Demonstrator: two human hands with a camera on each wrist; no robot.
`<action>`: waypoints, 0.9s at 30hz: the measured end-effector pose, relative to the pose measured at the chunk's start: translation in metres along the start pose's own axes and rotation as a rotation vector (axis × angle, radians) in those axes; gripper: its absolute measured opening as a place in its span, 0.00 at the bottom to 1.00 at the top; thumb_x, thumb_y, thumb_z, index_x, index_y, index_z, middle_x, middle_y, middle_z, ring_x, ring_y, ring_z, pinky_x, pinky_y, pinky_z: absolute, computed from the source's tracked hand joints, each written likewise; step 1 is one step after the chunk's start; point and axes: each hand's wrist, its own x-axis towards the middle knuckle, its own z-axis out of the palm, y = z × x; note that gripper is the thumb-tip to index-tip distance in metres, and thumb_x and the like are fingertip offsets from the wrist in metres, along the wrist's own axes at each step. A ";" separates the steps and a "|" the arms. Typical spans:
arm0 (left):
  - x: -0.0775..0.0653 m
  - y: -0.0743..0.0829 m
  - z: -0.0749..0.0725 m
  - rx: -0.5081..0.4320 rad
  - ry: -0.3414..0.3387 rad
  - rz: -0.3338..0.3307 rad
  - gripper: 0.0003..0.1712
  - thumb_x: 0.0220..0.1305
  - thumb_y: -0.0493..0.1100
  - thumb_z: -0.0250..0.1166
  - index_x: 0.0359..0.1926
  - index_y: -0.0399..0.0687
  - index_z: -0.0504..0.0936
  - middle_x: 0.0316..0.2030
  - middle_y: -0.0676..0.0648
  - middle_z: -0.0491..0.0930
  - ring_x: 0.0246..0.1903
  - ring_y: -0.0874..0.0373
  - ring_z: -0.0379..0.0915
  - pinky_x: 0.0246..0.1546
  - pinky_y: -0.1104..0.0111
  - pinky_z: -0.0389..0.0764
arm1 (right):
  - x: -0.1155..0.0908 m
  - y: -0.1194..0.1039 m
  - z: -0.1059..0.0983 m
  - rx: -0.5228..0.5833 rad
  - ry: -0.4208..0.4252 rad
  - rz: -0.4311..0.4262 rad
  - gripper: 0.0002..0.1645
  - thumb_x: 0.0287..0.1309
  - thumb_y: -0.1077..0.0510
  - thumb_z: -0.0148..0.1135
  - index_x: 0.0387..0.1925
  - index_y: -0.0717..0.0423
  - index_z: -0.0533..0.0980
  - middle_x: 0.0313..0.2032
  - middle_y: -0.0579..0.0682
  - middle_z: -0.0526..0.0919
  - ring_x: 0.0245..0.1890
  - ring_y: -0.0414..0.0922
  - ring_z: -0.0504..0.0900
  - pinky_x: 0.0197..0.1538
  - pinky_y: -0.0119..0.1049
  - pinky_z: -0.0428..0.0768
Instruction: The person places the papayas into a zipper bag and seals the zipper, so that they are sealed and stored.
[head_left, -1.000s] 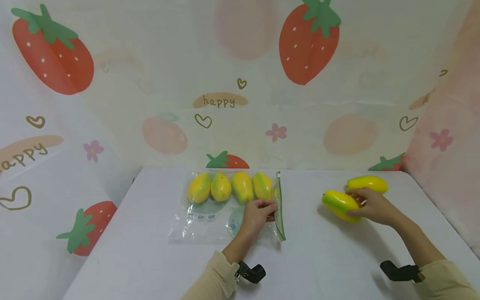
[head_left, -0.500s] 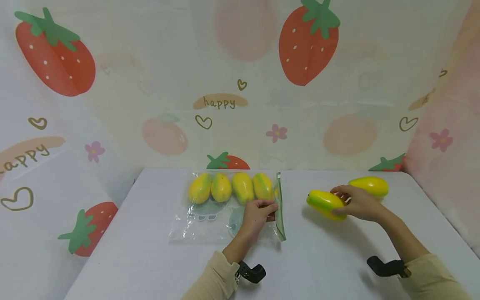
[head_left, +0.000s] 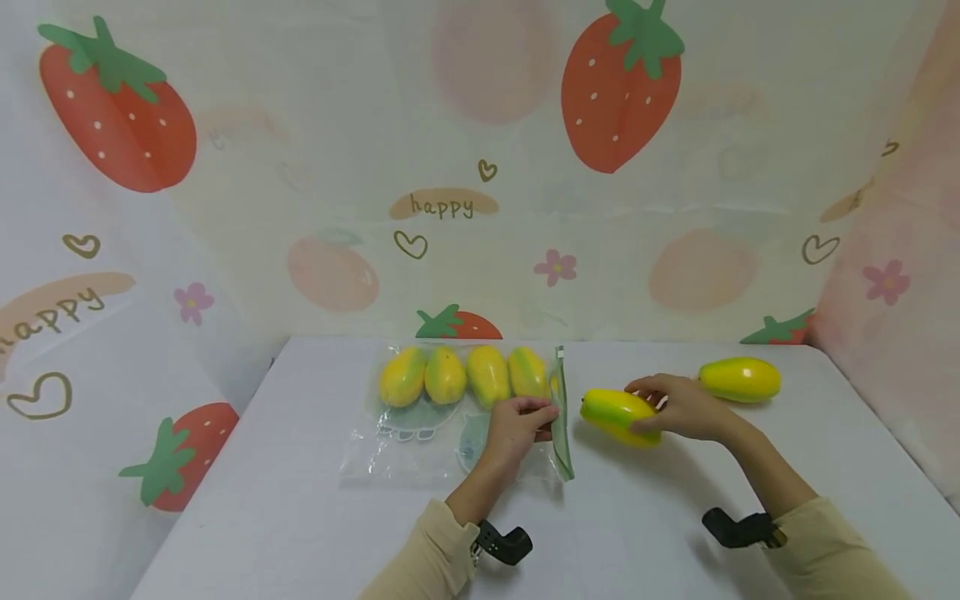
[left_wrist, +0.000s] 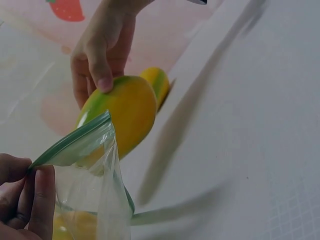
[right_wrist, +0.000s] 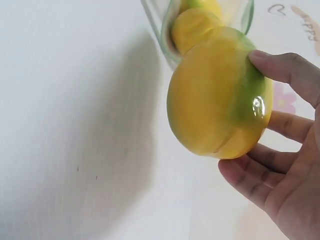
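A clear zip bag with a green zip edge lies on the white table, several yellow-green papayas lined up inside it. My left hand pinches the upper layer near the mouth; in the left wrist view the green zip edge is lifted and the mouth gapes. My right hand holds another papaya between thumb and fingers, its tip close to the bag's mouth. In the right wrist view this papaya overlaps the bag opening, its shadow falling on the table.
One more papaya lies at the back right of the table, behind my right hand. A curtain printed with strawberries rises along the table's back edge and sides. Black wrist cameras are strapped at both cuffs.
My right hand has carried its papaya leftward from beside the other loose papaya to just short of the bag's mouth. The left hand stays in place on the bag.
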 end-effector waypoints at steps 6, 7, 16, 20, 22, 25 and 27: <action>0.001 -0.001 0.000 0.003 0.001 0.009 0.13 0.61 0.36 0.67 0.43 0.31 0.83 0.30 0.49 0.81 0.26 0.64 0.78 0.32 0.70 0.86 | 0.018 -0.009 0.010 0.013 -0.042 -0.056 0.32 0.49 0.49 0.73 0.53 0.61 0.78 0.40 0.51 0.81 0.40 0.46 0.74 0.41 0.34 0.76; 0.001 -0.001 0.000 0.004 0.001 0.010 0.13 0.61 0.37 0.67 0.43 0.31 0.83 0.30 0.49 0.81 0.26 0.64 0.78 0.32 0.70 0.86 | 0.021 -0.011 0.012 0.018 -0.053 -0.056 0.31 0.48 0.49 0.73 0.53 0.60 0.78 0.40 0.51 0.81 0.40 0.46 0.74 0.42 0.34 0.76; -0.001 0.003 0.002 -0.006 -0.001 -0.014 0.13 0.62 0.38 0.67 0.44 0.32 0.83 0.33 0.47 0.83 0.28 0.63 0.78 0.34 0.69 0.86 | 0.036 -0.024 0.028 0.052 -0.124 -0.068 0.32 0.47 0.51 0.74 0.53 0.60 0.78 0.41 0.51 0.81 0.41 0.46 0.74 0.44 0.35 0.76; -0.002 0.004 0.002 -0.008 -0.008 -0.013 0.13 0.63 0.37 0.66 0.44 0.30 0.83 0.34 0.46 0.84 0.27 0.63 0.78 0.35 0.68 0.86 | 0.039 -0.028 0.039 0.091 -0.125 -0.076 0.32 0.47 0.51 0.74 0.54 0.60 0.77 0.41 0.51 0.81 0.42 0.46 0.74 0.43 0.34 0.76; -0.003 0.004 0.002 -0.012 -0.013 -0.005 0.13 0.63 0.37 0.66 0.44 0.30 0.83 0.33 0.46 0.84 0.26 0.63 0.78 0.35 0.68 0.86 | 0.041 -0.029 0.044 0.104 -0.108 -0.086 0.32 0.47 0.52 0.75 0.54 0.61 0.77 0.42 0.51 0.81 0.42 0.46 0.74 0.43 0.35 0.77; -0.001 -0.001 0.002 -0.019 -0.015 0.009 0.14 0.62 0.38 0.67 0.44 0.31 0.83 0.33 0.47 0.84 0.26 0.63 0.79 0.34 0.69 0.86 | 0.043 -0.030 0.052 0.099 -0.068 -0.105 0.31 0.46 0.53 0.75 0.53 0.61 0.78 0.43 0.51 0.82 0.42 0.46 0.75 0.44 0.35 0.78; 0.000 -0.002 0.002 -0.022 -0.015 0.012 0.13 0.62 0.38 0.67 0.44 0.31 0.83 0.32 0.47 0.83 0.26 0.63 0.79 0.34 0.69 0.86 | 0.045 -0.032 0.058 0.100 -0.034 -0.117 0.30 0.46 0.53 0.75 0.51 0.61 0.78 0.44 0.51 0.83 0.42 0.45 0.76 0.45 0.36 0.78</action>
